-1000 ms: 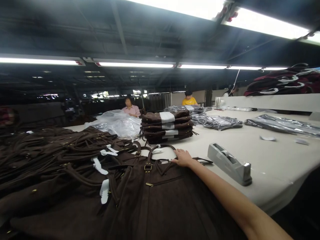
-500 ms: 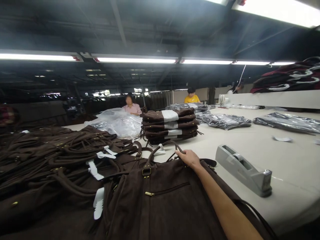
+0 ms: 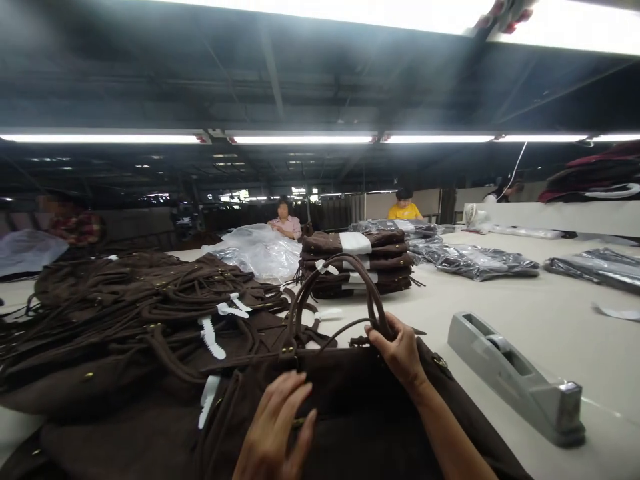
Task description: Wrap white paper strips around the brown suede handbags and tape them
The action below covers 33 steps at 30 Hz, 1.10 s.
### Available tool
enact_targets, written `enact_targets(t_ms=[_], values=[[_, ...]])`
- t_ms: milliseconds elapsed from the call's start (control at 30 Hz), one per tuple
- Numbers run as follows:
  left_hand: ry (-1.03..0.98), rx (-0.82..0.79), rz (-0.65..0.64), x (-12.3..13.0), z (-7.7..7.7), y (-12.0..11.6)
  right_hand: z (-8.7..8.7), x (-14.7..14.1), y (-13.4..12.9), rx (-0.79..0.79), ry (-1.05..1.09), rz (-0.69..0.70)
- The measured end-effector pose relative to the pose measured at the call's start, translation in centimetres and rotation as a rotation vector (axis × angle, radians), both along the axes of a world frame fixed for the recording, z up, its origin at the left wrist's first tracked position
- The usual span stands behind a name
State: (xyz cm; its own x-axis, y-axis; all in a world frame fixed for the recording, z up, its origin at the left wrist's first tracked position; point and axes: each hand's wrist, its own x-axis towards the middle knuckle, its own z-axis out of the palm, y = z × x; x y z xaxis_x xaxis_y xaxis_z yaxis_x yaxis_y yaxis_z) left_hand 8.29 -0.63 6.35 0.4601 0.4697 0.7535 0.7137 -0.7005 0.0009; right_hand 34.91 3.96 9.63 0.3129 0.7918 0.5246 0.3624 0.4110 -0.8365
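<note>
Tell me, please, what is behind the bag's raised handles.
Behind the handles stands a stack of folded brown items with white bands, on the pale table. The handles cover part of its front; its far side is hidden.

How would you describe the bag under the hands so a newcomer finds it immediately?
On the pale table, find the grey tape dispenser. Left of it is a brown bag. Unlike the piled bags, its handles arch upright in the right hand.

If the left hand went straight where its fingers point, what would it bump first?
Probably the brown bag right in front of the left hand; depth is unclear, so they may already touch.
</note>
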Motion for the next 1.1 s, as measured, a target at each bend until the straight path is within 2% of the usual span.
enact_targets(t_ms=[67,133,200,267,333,433,500,600,667,733,833,933,1033,1100], values=[[0.123,-0.136,-0.004,2.7,2.4,4.4,-0.4,-0.4,-0.3,0.047,0.006,-0.013],[0.249,-0.406,0.002,4.7,4.6,7.3,-0.8,-0.5,-0.5,0.087,-0.018,-0.049],[0.295,-0.644,0.015,5.7,5.8,8.6,-1.1,-0.6,-0.4,0.123,-0.072,-0.099],[0.217,-0.722,0.008,5.9,5.6,8.5,-1.2,-0.6,-0.2,0.127,-0.145,-0.159],[0.069,-0.566,-0.023,5.9,4.5,7.6,-1.3,-0.5,0.2,0.084,-0.200,-0.242],[-0.068,-0.089,-0.058,6.2,2.6,5.7,-1.2,-0.6,0.6,0.042,-0.156,-0.371],[-0.094,0.123,-0.095,6.6,1.9,4.7,-1.1,-0.7,0.6,0.151,-0.106,-0.462],[-0.143,0.207,-0.150,6.9,1.7,4.0,-0.6,-0.8,-0.3,0.455,-0.229,-0.567],[-0.173,0.230,-0.193,6.8,1.7,3.8,0.0,-0.9,-1.3,0.597,-0.423,-0.483],[-0.185,0.242,-0.239,6.4,1.6,3.8,0.8,-1.0,-2.3,0.616,-0.626,-0.273],[-0.196,0.227,-0.237,6.2,1.3,4.1,1.8,-0.6,-3.1,0.462,-0.813,-0.018],[-0.156,0.162,-0.157,6.2,0.8,4.7,1.9,0.0,-3.1,0.234,-0.859,0.095],[-0.077,-0.049,-0.035,6.1,0.7,5.4,1.1,0.3,-2.7,0.041,-0.876,0.146],[-0.015,-0.319,0.036,5.7,0.9,5.8,0.3,0.0,-2.5,-0.024,-0.883,0.133]])
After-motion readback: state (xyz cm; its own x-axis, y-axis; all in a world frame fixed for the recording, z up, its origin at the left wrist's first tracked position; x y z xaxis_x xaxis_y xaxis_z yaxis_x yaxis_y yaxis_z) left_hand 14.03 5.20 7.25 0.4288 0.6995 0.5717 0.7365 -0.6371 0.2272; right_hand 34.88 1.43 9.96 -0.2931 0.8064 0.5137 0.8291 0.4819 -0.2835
